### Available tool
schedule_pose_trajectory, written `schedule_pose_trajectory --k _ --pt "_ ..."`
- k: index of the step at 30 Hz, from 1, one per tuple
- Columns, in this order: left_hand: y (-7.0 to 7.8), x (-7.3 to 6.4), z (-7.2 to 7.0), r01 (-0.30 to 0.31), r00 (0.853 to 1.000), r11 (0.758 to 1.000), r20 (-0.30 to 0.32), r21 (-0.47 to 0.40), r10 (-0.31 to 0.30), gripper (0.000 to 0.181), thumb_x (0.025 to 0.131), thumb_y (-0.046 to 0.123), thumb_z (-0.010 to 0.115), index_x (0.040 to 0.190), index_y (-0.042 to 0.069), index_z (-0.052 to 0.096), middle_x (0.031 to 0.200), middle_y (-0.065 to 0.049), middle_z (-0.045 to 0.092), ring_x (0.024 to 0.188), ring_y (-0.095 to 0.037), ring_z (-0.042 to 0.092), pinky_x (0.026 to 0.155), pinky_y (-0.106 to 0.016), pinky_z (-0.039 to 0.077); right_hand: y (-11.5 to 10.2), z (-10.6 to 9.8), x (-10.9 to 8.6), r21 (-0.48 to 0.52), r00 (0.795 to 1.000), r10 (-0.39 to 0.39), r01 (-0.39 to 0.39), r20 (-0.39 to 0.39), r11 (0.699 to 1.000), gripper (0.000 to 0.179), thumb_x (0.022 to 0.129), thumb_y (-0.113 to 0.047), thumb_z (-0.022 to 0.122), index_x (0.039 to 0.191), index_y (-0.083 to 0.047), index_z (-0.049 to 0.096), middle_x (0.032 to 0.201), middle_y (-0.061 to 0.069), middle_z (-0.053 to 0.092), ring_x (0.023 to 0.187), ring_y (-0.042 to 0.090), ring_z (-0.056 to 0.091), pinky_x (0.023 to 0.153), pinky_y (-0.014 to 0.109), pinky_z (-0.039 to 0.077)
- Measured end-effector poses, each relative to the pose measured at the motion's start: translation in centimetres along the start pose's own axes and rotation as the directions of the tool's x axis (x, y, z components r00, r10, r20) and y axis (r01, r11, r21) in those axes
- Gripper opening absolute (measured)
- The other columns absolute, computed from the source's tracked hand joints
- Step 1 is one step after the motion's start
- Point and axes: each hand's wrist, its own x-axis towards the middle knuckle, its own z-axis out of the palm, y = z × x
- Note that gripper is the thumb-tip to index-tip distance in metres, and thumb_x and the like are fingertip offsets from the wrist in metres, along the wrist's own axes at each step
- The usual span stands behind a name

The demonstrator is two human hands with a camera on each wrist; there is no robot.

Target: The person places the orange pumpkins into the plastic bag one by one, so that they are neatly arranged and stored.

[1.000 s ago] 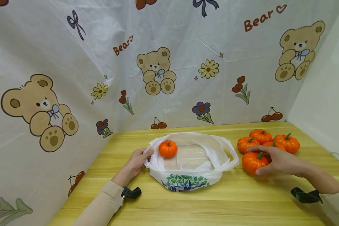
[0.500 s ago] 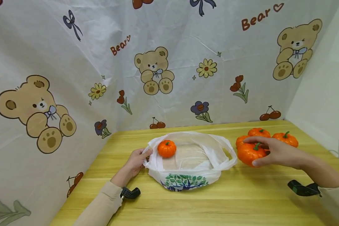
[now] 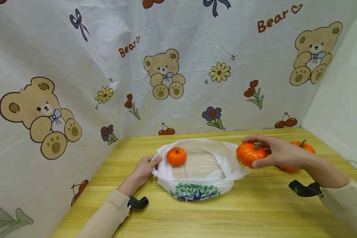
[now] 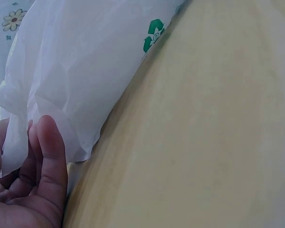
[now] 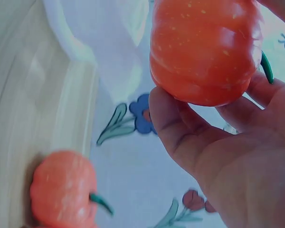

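My right hand (image 3: pixel 275 152) holds an orange toy pumpkin (image 3: pixel 250 154) with a green stem, raised above the table at the right edge of a white plastic bag (image 3: pixel 193 189). In the right wrist view, fingers and thumb grip the held pumpkin (image 5: pixel 206 52) from both sides. My left hand (image 3: pixel 145 170) pinches the bag's left edge; in the left wrist view the thin plastic (image 4: pixel 85 71) passes between thumb and fingers. The bag lies with its mouth spread wide and a green tree print on its front. One smaller pumpkin (image 3: pixel 177 156) sits inside it at the left.
More pumpkins stand at the right on the wooden table (image 3: pixel 196 218), partly hidden behind my right hand; one pumpkin (image 3: pixel 304 145) shows beyond it. A bear-printed cloth (image 3: pixel 190 112) hangs behind the table and along its left side. A white wall (image 3: pixel 339 109) borders the right.
My right hand has lifted the pumpkin off the table and carried it left, away from the others, to the bag's right edge. The left hand has stayed at the bag.
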Motion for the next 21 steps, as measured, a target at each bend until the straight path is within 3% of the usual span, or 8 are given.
schedule_pose_trajectory --k 9,16,21 --pt "0.0 0.0 0.1 0.012 1.000 1.000 -0.002 0.006 -0.012 0.028 0.104 0.028 0.064 0.109 0.001 0.067 0.085 -0.003 0.063 0.075 -0.015 0.063 0.066 -0.028 0.056 -2.0 1.9 3.1 0.029 0.996 0.058 -0.060 0.062 0.998 0.076 0.080 -0.039 0.088 0.145 -0.029 0.051 0.137 0.007 0.059 0.112 0.027 0.059 0.092 0.038 0.051" --pt "0.1 0.2 0.1 0.003 1.000 1.000 0.000 0.018 -0.003 0.030 0.103 0.031 0.066 0.108 0.001 0.067 0.084 -0.003 0.062 0.075 -0.015 0.062 0.066 -0.027 0.056 -2.8 2.9 5.2 0.091 0.993 0.073 -0.081 0.095 0.993 0.079 0.081 -0.035 0.088 0.148 -0.025 0.048 0.138 0.009 0.058 0.114 0.028 0.059 0.094 0.037 0.052" --pt "0.0 0.2 0.1 0.011 1.000 1.000 -0.009 0.007 -0.011 0.028 0.103 0.029 0.065 0.105 0.002 0.067 0.083 -0.003 0.062 0.074 -0.015 0.062 0.065 -0.027 0.056 -3.7 3.7 7.1 0.067 0.991 0.067 -0.075 0.117 0.995 0.079 0.081 -0.039 0.087 0.148 -0.022 0.048 0.138 0.009 0.058 0.113 0.026 0.060 0.094 0.037 0.052"
